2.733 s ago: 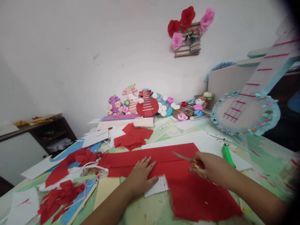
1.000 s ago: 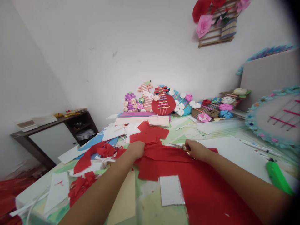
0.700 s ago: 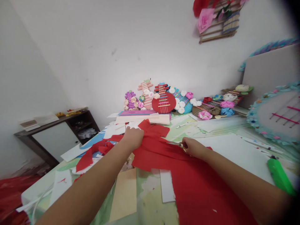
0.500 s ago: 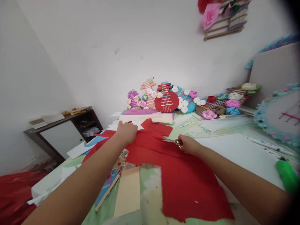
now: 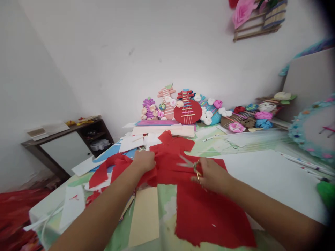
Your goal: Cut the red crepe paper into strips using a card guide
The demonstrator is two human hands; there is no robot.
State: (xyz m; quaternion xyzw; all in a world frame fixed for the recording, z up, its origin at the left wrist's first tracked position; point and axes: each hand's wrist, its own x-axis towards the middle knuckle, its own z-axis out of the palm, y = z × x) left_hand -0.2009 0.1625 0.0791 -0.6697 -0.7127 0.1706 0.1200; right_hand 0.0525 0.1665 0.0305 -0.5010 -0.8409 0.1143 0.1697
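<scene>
A large red paper sheet (image 5: 204, 212) lies across the table in front of me. My left hand (image 5: 143, 161) is closed on the sheet's bunched left end, next to a heap of red scraps (image 5: 110, 169). My right hand (image 5: 212, 176) grips a pair of scissors (image 5: 187, 162) with gold handles. Their blades are spread and point left over the red sheet, between my two hands.
A tan card (image 5: 144, 216) lies near the front edge. A white board (image 5: 269, 177) covers the right of the table, with a green tool (image 5: 327, 193) at its edge. Paper guitars and flowers (image 5: 188, 109) line the wall. A dark low cabinet (image 5: 65, 146) stands at the left.
My left hand pulled the sheet's left end toward the far side, then drew it back and bunched it. My right hand with the scissors drew back toward me, and the blades now stand apart.
</scene>
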